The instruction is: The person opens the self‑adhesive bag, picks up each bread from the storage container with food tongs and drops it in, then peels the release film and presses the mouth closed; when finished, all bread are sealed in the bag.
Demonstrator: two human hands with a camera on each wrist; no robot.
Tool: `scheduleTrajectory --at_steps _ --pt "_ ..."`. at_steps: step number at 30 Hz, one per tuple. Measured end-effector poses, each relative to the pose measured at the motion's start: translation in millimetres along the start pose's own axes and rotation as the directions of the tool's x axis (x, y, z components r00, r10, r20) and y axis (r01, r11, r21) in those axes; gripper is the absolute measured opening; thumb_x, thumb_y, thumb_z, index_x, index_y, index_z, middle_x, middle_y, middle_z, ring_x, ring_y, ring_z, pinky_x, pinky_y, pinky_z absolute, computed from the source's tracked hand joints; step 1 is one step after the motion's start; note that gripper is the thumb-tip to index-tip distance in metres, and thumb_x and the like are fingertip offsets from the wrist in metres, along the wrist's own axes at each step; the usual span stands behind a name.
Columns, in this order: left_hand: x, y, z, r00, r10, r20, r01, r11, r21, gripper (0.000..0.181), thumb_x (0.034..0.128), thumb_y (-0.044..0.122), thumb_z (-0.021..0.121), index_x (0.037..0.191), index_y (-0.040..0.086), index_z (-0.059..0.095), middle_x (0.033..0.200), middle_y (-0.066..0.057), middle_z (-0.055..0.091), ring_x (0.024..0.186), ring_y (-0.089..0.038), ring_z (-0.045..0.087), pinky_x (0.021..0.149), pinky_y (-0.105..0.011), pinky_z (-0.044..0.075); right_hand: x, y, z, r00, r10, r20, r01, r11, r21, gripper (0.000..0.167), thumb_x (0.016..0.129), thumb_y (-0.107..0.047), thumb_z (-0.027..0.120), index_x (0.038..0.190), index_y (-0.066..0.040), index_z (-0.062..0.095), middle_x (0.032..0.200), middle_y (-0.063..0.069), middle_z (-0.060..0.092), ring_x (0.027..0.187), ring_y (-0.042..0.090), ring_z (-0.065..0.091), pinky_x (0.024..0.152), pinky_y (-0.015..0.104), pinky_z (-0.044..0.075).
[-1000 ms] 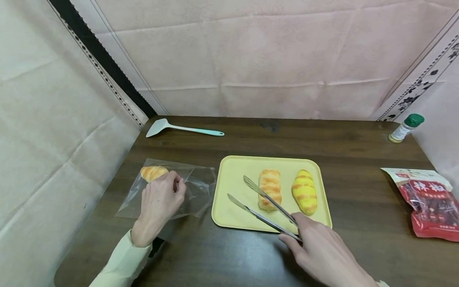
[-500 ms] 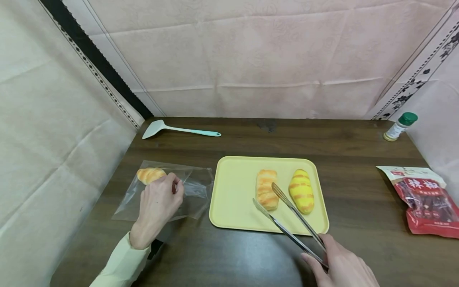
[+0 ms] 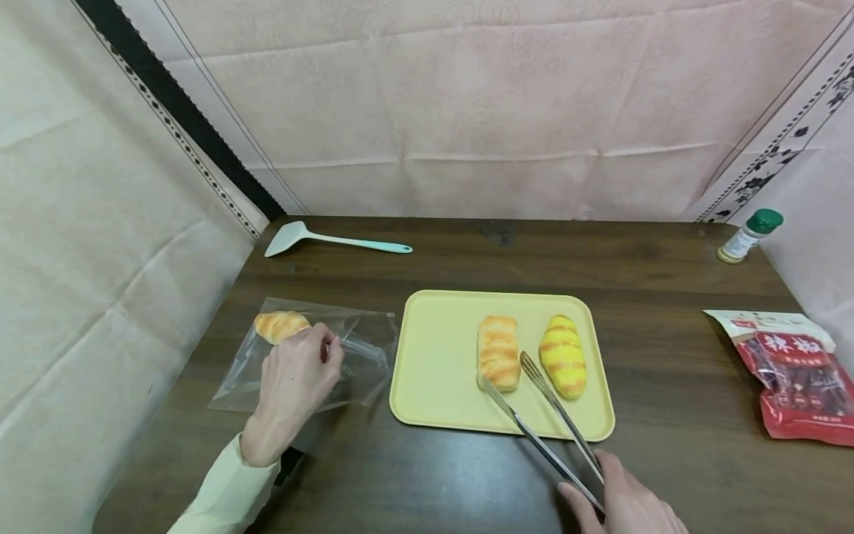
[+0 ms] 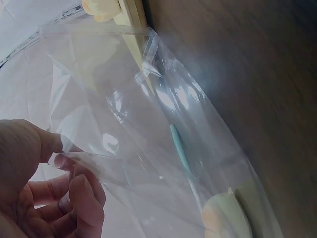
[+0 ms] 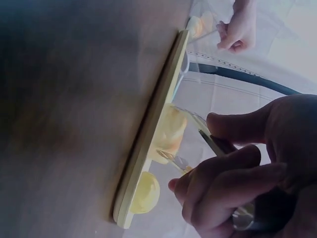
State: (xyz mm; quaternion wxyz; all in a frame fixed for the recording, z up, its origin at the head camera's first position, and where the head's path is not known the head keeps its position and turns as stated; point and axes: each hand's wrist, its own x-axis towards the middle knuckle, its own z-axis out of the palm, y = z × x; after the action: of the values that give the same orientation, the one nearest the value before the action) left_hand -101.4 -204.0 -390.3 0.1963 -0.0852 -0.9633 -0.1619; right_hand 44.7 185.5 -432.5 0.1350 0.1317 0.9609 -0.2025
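Note:
My left hand [image 3: 300,374] pinches the upper film of a clear plastic bag [image 4: 133,163] between thumb and finger. Inside the bag, at its far left, lies a golden bread roll [image 3: 279,325]. My right hand [image 3: 623,498] grips metal tongs [image 3: 550,452] near their joined end. The spread tips of the tongs straddle the near end of a rectangular bread [image 3: 497,348] on the yellow tray [image 3: 434,371]. Right of it on that tray sits a yellow striped bread [image 3: 563,356]. Whether the tips touch the rectangular bread is hard to tell.
A pale blue spatula [image 3: 333,239] lies at the back left of the wooden table [image 3: 427,489]. To the right are a green-capped bottle [image 3: 750,235] and a red food packet [image 3: 800,371]. Cloth walls [image 3: 467,111] rise behind and beside the table.
My right hand has drawn back toward the near right. The tong tips have shifted from above the tray's left half to the near end of the rectangular bread. My left hand keeps its pinch.

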Motion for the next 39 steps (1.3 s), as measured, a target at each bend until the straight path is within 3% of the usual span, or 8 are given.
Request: scheduleTrajectory --at_steps 6,12,17,26,39 --pt "0.1 1.3 -1.0 1.0 -0.012 0.012 0.012 1.0 -0.011 0.01 0.0948 0.004 0.071 0.085 0.002 0.071 0.064 -0.008 0.063 0.049 -0.016 0.046 0.046 -0.03 0.039 9.8 -7.2 -9.5 0.998 -0.059 0.009 0.059 0.998 0.002 0.062 0.1 -0.054 0.074 0.135 -0.006 0.057 0.077 -0.001 0.056 0.067 0.022 0.059 0.057 0.043 0.044" --pt "0.1 2.4 -2.4 1.0 -0.018 0.017 0.019 1.0 -0.009 0.013 0.0958 0.005 0.07 0.083 0.003 0.07 0.063 -0.006 0.062 0.05 -0.016 0.046 0.046 -0.031 0.038 18.5 -9.2 -13.4 0.993 -0.118 0.004 0.118 0.993 -0.007 0.044 0.103 -0.047 0.072 0.117 -0.009 0.058 0.073 0.0 0.049 0.062 0.02 0.052 0.054 0.037 0.037" --pt "-0.4 2.1 -3.3 1.0 -0.015 0.019 0.015 1.0 -0.011 0.013 0.0962 0.005 0.069 0.083 0.003 0.07 0.063 -0.005 0.061 0.05 -0.015 0.046 0.046 -0.03 0.037 22.2 -8.6 -14.6 0.989 -0.144 -0.012 0.144 0.989 -0.034 0.036 0.104 -0.043 0.072 0.112 -0.01 0.059 0.067 0.001 0.048 0.06 0.022 0.05 0.054 0.038 0.036" --pt "0.7 2.0 -2.6 1.0 0.003 0.005 -0.003 1.0 -0.002 0.011 0.0942 0.004 0.071 0.084 0.002 0.071 0.062 -0.007 0.06 0.049 -0.016 0.046 0.046 -0.031 0.039 25.9 -5.9 -17.2 0.973 -0.214 -0.087 0.209 0.976 -0.067 0.032 0.103 -0.04 0.074 0.103 -0.01 0.063 0.065 0.007 0.058 0.061 0.031 0.062 0.054 0.053 0.045" --pt "-0.1 0.9 -1.4 1.0 -0.005 -0.002 0.005 1.0 0.01 0.012 0.0926 0.008 0.073 0.082 0.005 0.069 0.06 -0.003 0.058 0.049 -0.015 0.046 0.046 -0.031 0.038 31.0 -0.9 -23.8 0.97 -0.228 -0.087 0.226 0.974 -0.034 0.031 0.103 -0.041 0.074 0.089 -0.016 0.061 0.061 0.0 0.048 0.058 0.02 0.05 0.055 0.041 0.038"
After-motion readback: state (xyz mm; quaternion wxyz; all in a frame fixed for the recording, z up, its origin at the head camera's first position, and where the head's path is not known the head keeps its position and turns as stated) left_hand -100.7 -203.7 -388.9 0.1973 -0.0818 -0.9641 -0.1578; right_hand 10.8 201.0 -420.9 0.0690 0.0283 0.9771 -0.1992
